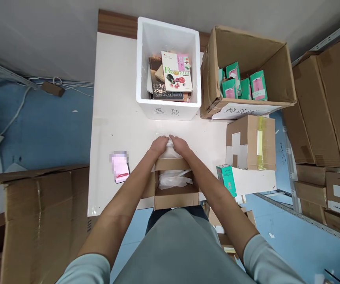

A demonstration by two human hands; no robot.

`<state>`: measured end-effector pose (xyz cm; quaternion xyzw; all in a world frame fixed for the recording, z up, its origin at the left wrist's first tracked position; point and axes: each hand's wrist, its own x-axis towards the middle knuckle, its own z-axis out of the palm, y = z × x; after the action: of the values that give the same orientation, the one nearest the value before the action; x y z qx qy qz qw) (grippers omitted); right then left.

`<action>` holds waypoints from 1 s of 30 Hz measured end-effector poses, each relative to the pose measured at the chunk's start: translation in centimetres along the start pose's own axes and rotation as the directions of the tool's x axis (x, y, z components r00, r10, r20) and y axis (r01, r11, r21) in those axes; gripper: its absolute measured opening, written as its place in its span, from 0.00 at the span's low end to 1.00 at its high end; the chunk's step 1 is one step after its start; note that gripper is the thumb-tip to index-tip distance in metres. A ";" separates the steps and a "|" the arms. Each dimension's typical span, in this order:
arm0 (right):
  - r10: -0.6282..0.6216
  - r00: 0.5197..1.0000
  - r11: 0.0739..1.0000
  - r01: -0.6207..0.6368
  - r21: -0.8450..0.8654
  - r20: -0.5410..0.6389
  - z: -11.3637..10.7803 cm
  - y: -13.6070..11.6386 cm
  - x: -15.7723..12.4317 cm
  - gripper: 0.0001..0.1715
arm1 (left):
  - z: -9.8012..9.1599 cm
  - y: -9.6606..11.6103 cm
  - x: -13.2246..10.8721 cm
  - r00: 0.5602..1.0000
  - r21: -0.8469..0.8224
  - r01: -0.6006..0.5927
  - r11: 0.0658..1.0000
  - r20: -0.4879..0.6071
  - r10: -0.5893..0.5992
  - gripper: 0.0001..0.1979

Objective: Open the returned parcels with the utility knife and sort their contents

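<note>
A small open cardboard box (176,201) stands at the table's near edge, right in front of my body, with its flaps folded out. Crumpled white translucent plastic (174,179) lies inside it. Just beyond the box's far flap, my left hand (159,145) and my right hand (180,145) are side by side, both closed. Between them they grip a white plastic bag (170,152), its top bunched near the thumbs. What the bag contains, if anything, cannot be made out.
A white foam box (168,110) of books stands at the back, beside a large carton (249,104) with green packets. To the right are a taped carton (251,144) and a green box (226,179). A phone (120,169) lies left on the white table (111,98).
</note>
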<state>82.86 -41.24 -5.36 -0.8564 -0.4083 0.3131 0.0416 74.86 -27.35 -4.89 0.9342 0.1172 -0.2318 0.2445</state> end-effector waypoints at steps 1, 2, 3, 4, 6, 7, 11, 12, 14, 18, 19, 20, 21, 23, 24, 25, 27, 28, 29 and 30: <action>-0.014 1.000 1.000 0.014 0.004 -0.007 -0.7 -0.1 -0.2 0.32 | -0.7 0.3 -0.4 1.000 0.006 -0.002 1.000 -0.012 0.002 0.21; -0.030 0.999 1.000 0.031 0.007 -0.021 -1.6 -0.2 -0.7 0.31 | -1.5 0.6 -1.0 1.000 0.011 -0.009 1.000 -0.029 0.009 0.23; -0.049 0.998 0.999 0.050 0.011 -0.043 -2.7 -0.3 -1.3 0.29 | -2.4 0.9 -1.9 0.998 0.014 -0.023 1.000 -0.052 0.024 0.24; -0.069 0.995 0.997 0.070 0.012 -0.073 -3.9 -0.5 -2.3 0.28 | -3.4 1.4 -3.0 0.996 0.014 -0.042 0.999 -0.083 0.043 0.25; -0.115 0.980 0.993 0.118 0.007 -0.160 -6.2 -1.2 -5.1 0.26 | -5.3 2.7 -6.1 0.981 0.008 -0.100 0.995 -0.168 0.100 0.25; -0.137 0.970 0.990 0.139 -0.003 -0.200 -7.2 -1.7 -7.0 0.26 | -6.0 3.5 -8.1 0.969 0.002 -0.127 0.992 -0.214 0.124 0.26; -0.192 0.935 0.981 0.175 -0.082 -0.297 -8.2 -4.1 -16.1 0.29 | -5.9 6.8 -16.5 0.926 -0.009 -0.212 0.977 -0.320 0.199 0.27; -0.199 0.936 0.980 0.180 -0.090 -0.291 -7.5 -4.6 -18.2 0.29 | -5.0 7.4 -18.3 0.925 -0.017 -0.223 0.975 -0.318 0.206 0.27; -0.190 0.948 0.981 0.175 -0.083 -0.255 -5.3 -5.4 -21.4 0.30 | -2.5 8.1 -20.9 0.937 -0.058 -0.217 0.975 -0.294 0.191 0.31; -0.107 0.986 0.993 0.099 -0.071 -0.130 -0.2 -5.6 -23.6 0.29 | 3.0 8.2 -21.8 0.964 -0.080 -0.183 0.980 -0.209 0.163 0.26; -0.082 0.991 0.994 0.074 -0.085 -0.102 0.7 -5.5 -23.5 0.28 | 4.0 8.2 -21.4 0.969 -0.065 -0.168 0.984 -0.193 0.152 0.25; -0.061 0.995 0.993 0.053 -0.101 -0.075 1.4 -5.5 -23.3 0.28 | 4.7 8.1 -21.0 0.975 -0.043 -0.153 0.987 -0.172 0.143 0.23; -0.043 0.998 0.992 0.037 -0.117 -0.051 1.9 -5.4 -23.1 0.28 | 5.3 8.0 -20.5 0.980 -0.021 -0.138 0.990 -0.150 0.133 0.23; -0.017 1.000 0.990 0.015 -0.138 -0.009 2.2 -5.1 -22.7 0.31 | 6.0 7.9 -19.8 0.986 0.014 -0.118 0.993 -0.113 0.119 0.23; -0.008 1.000 0.990 0.009 -0.143 0.008 2.1 -5.0 -22.6 0.34 | 6.1 7.8 -19.7 0.988 0.018 -0.114 0.993 -0.107 0.115 0.24; -0.006 1.000 0.990 0.009 -0.143 0.019 1.8 -4.8 -22.7 0.36 | 6.1 7.6 -19.7 0.987 0.009 -0.116 0.993 -0.110 0.116 0.25; -0.038 0.999 0.992 0.040 -0.120 0.023 0.9 -4.2 -23.0 0.38 | 5.5 7.2 -20.1 0.981 -0.034 -0.142 0.989 -0.138 0.136 0.30; -0.063 0.998 0.993 0.064 -0.095 0.013 0.2 -3.9 -23.2 0.37 | 4.9 6.9 -20.4 0.975 -0.062 -0.164 0.984 -0.161 0.153 0.32; -0.082 0.997 0.995 0.082 -0.063 -0.007 -0.6 -3.4 -23.2 0.34 | 4.2 6.6 -20.5 0.967 -0.089 -0.190 0.978 -0.190 0.170 0.33; -0.092 0.995 0.995 0.091 -0.029 -0.037 -1.5 -2.9 -23.0 0.31 | 3.3 6.3 -20.4 0.956 -0.114 -0.214 0.970 -0.227 0.184 0.33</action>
<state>70.95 -55.67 8.38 -0.8431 -0.4506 0.2888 0.0523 58.04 -36.61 5.14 0.9417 0.0638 -0.0951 0.3163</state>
